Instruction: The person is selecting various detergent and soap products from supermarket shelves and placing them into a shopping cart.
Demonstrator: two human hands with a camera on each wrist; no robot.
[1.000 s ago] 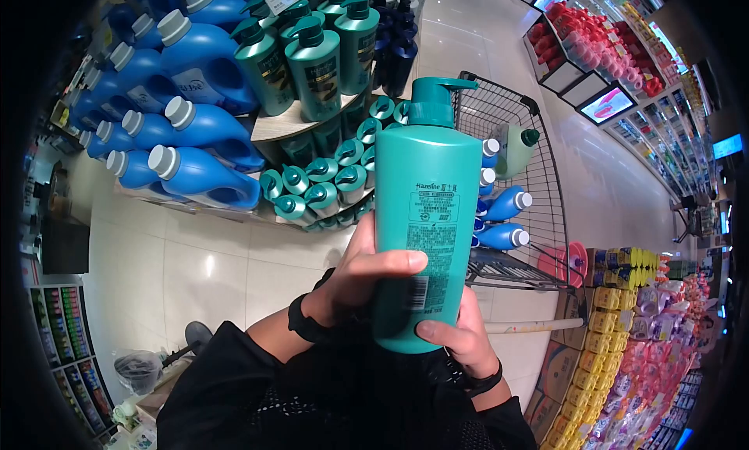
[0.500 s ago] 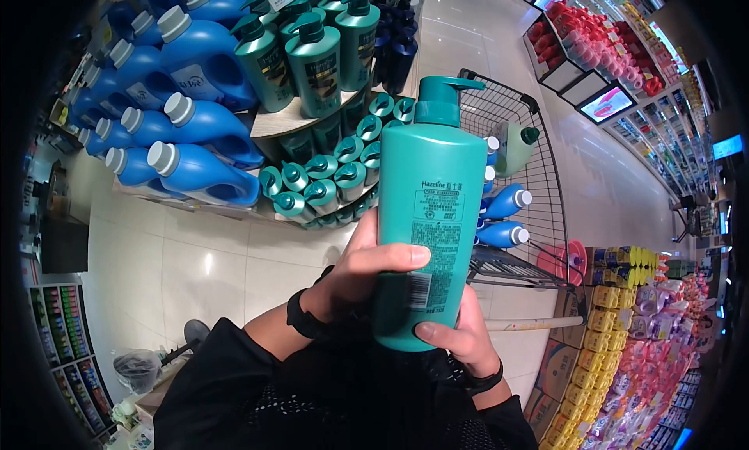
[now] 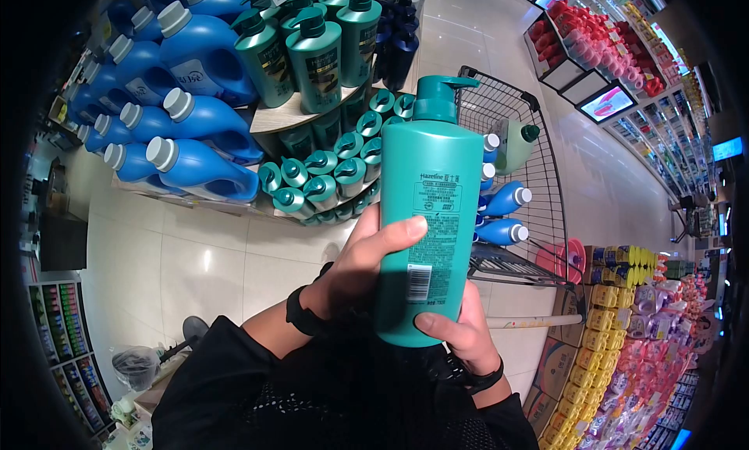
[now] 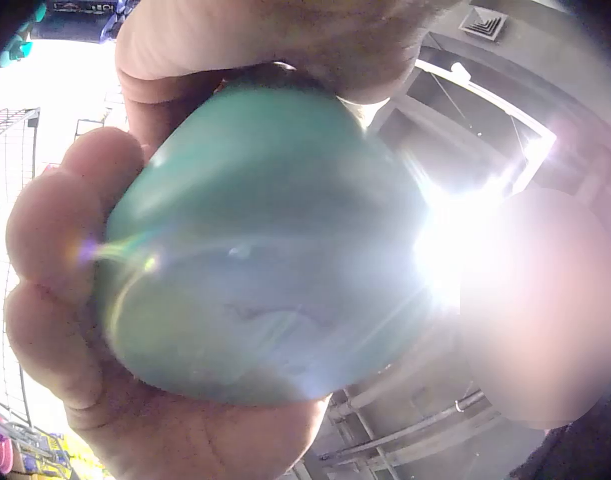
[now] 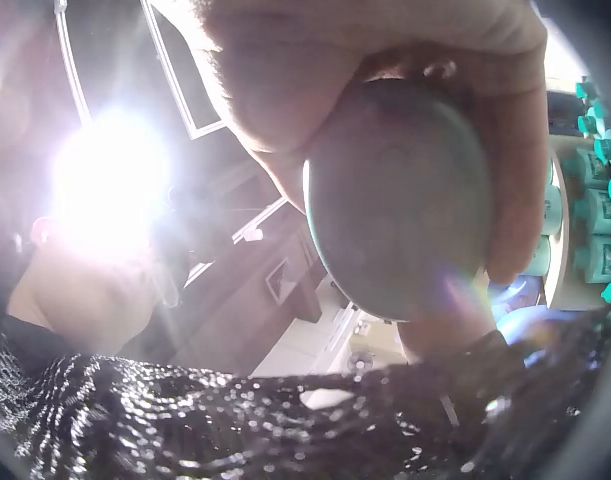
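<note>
A green Hazeline pump bottle (image 3: 431,157) is held nearly upright in both hands, its back label with small print and a barcode facing the head camera. Its pump head points to the right. My left hand (image 3: 359,255) grips the bottle's left side, thumb lying across the label above the barcode. The right hand (image 3: 462,334) holds the lower right side, with its thumb on the front near the base. From below, the left wrist view shows the rounded base (image 4: 256,250) between both hands. In the right wrist view the base (image 5: 401,200) sits under the hand.
Similar green pump bottles (image 3: 318,67) stand on a curved tiered shelf, beside large blue jugs (image 3: 204,118) with white caps. Behind the held bottle is a wire shopping cart (image 3: 538,208) containing blue bottles and a pale green jug (image 3: 515,148). Stacked yellow packs (image 3: 605,333) line the right.
My left thumb has slid up the label, uncovering more of the barcode. The bottle has shifted only slightly, and the right hand keeps its grip near the base.
</note>
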